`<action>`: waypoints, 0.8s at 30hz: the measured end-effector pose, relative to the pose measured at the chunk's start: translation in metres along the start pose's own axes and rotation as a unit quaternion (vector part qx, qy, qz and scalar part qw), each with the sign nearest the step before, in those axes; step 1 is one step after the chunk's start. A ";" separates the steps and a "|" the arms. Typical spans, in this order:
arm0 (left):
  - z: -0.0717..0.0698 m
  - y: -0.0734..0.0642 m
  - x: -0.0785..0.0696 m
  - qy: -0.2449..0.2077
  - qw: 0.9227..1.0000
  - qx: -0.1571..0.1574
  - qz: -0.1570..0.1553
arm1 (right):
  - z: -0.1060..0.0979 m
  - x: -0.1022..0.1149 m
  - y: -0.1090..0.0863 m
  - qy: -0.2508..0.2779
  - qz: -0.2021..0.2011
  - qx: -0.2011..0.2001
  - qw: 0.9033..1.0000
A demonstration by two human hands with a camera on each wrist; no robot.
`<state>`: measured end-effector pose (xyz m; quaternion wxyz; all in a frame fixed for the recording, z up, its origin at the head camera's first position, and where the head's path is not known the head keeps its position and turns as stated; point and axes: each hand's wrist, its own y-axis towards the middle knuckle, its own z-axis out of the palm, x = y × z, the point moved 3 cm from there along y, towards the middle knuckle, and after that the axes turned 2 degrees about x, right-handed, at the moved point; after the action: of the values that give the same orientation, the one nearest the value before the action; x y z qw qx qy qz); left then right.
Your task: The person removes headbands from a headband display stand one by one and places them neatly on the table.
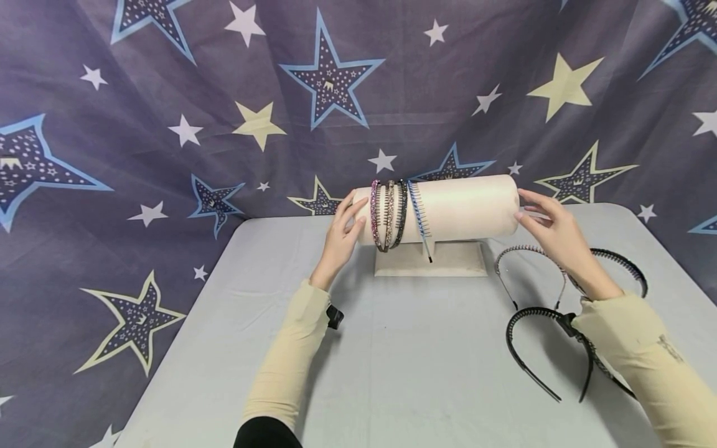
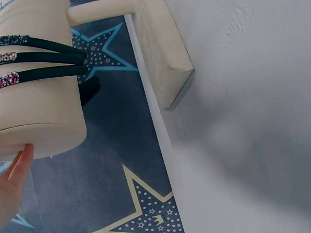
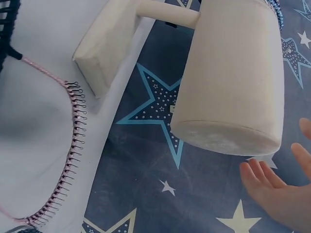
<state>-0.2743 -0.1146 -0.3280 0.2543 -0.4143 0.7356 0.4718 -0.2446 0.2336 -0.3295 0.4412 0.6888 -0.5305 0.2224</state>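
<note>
A cream padded display roll [image 1: 470,205] lies level on a short post above its flat base [image 1: 431,264]. Toward its left end sit headbands: a pink beaded headband [image 1: 376,214], a gold one [image 1: 389,214] and a black one [image 1: 401,214]. To their right, a blue toothed headband [image 1: 419,214] hangs at a slant. My left hand [image 1: 340,233] touches the roll's left end with extended fingers, at its round face in the left wrist view. At the other end is my right hand [image 1: 551,227], fingers spread; a small gap separates them from the face [image 3: 228,138] in the right wrist view.
On the grey table [image 1: 426,373], at right below my right forearm, lie a pink toothed headband [image 1: 529,249], a black headband with a bow [image 1: 521,317] and another black headband [image 1: 630,267]. A star-patterned cloth [image 1: 218,93] hangs behind the table.
</note>
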 end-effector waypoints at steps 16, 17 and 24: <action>-0.002 -0.001 0.001 -0.003 1.000 -0.003 -0.008 | 0.012 0.003 0.023 0.001 0.009 0.008 1.000; -0.001 0.000 0.005 -0.006 1.000 -0.003 -0.007 | 0.013 0.002 0.024 0.001 0.007 0.005 1.000; 0.002 0.007 0.027 0.032 0.999 -0.013 -0.022 | 0.018 -0.006 0.024 0.020 -0.005 -0.023 1.000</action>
<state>-0.2945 -0.1210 -0.3463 0.2354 -0.4485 0.7280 0.4621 -0.2723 0.2209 -0.3344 0.4683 0.6769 -0.5229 0.2215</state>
